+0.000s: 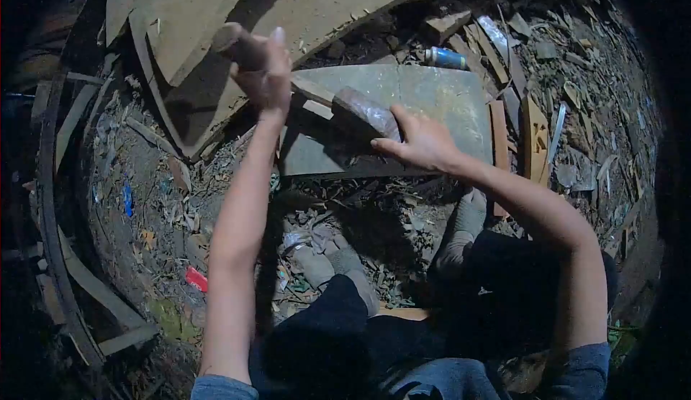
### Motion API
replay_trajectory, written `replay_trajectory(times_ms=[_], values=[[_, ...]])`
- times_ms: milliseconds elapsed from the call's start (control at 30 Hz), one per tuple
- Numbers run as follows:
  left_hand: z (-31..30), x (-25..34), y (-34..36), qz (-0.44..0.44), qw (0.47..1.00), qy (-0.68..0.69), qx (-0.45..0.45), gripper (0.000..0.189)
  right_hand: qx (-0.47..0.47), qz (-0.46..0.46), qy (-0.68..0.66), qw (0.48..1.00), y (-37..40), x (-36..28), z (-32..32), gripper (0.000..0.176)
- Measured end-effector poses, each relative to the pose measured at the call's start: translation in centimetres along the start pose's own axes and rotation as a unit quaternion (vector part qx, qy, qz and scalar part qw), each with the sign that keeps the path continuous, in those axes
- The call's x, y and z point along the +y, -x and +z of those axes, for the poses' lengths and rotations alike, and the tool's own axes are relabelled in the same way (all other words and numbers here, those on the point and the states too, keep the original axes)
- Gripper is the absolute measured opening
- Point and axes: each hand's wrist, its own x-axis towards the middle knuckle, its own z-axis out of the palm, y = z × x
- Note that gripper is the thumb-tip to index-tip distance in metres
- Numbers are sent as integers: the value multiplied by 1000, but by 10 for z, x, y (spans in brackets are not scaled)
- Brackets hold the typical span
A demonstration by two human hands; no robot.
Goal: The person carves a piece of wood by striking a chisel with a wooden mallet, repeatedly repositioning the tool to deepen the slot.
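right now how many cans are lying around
1. A blue can lies just past the far edge of the grey board. The blue scrap out to the left doesn't look like one. More may be hidden in the litter or the dark edges.

Dim, uneven light casts dark shadows; curved edges fade to black.
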Motion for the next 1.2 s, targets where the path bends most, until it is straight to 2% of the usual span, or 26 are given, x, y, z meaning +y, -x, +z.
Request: replay_trajectory(times_ms=[33, 167, 233, 300, 333, 367, 400, 433, 467, 500, 533, 567, 600, 633, 700, 767, 833, 867, 900, 933, 967, 1033, 1100, 1133, 1200], values=[[0, -5, 1, 52, 997, -50, -4, 23, 5, -3, 0, 1000, 0, -1, -1, 76], [-3, -12, 6, 38, 998, -46, -7, 22, 36, -30, -95, 994, -20, 13, 3, 73], [-6, -11, 9, 29, 997, -77, 14, 24, 73, -11, -248, 966, -23, -9, -19, 69], [-7, -11, 13, -2, 999, -45, 27, 25, 120, -100, -291, 944, -10, -55, -62, 67], [-12, -20, 13, 12, 992, -126, 9, 25, 190, -168, -244, 936, -5, -75, -80, 65], [-14, -25, 11, -5, 991, -131, -17, 23, 259, -235, -193, 917, -1, -91, -94, 63], [-15, -30, 10, -22, 989, -137, -43, 23, 263, -235, -189, 917, 2, -105, -102, 63], [-18, -38, 9, -38, 986, -144, -69, 24, 329, -307, -125, 884, 6, -119, -106, 58], [-10, -66, 3, -102, 923, -369, -35, 27, 346, -340, -58, 872, 9, -125, -105, 56], [-11, -75, 3, -127, 871, -475, -12, 30, 366, -372, 8, 853, 12, -131, -105, 54], [-11, -79, 4, -159, 805, -571, 5, 34, 304, -335, 95, 887, 14, -135, -105, 58], [-22, -80, 8, -22, 840, -541, -15, 33, 238, -294, 182, 907, 15, -139, -107, 61], [-25, -76, 13, 36, 855, -518, -22, 30, 241, -294, 171, 909, 16, -140, -107, 64], [-26, -73, 13, 68, 871, -486, -25, 27, 241, -294, 174, 908, 18, -140, -107, 64], [-29, -69, 17, 98, 895, -434, -31, 22, 333, -349, 40, 875, 25, -141, -104, 63], [-30, -62, 19, 106, 922, -370, -29, 18, 346, -348, 15, 871, 25, -139, -98, 62], [-33, -50, 20, 98, 964, -248, -15, 16, 259, -289, 131, 912, 15, -130, -87, 56], [-33, -39, 20, 89, 982, -166, -9, 16, 227, -271, 82, 932, 14, -129, -89, 59], [-32, -30, 20, 72, 994, -82, -2, 16, 229, -274, 86, 930, 10, -122, -86, 59], [-34, -22, 20, 51, 999, -18, 6, 17, 176, -202, -77, 960, 2, -108, -71, 63], [-33, -13, 20, 34, 999, 39, 18, 19, 120, -122, -236, 956, -6, -92, -57, 68], [-30, 7, 28, -5, 994, 104, 36, 19, 102, -94, -245, 960, -23, -52, -25, 67], [-33, -1, 28, 1, 995, 95, 33, 19, 95, -15, -120, 988, -24, -19, 2, 69], [-32, 0, 28, 0, 993, 107, 41, 19, 91, -16, -121, 988, -23, -10, 4, 69], [-28, 5, 30, 17, 994, 86, 58, 19, 22, 17, -141, 990, -25, -1, 11, 72]])
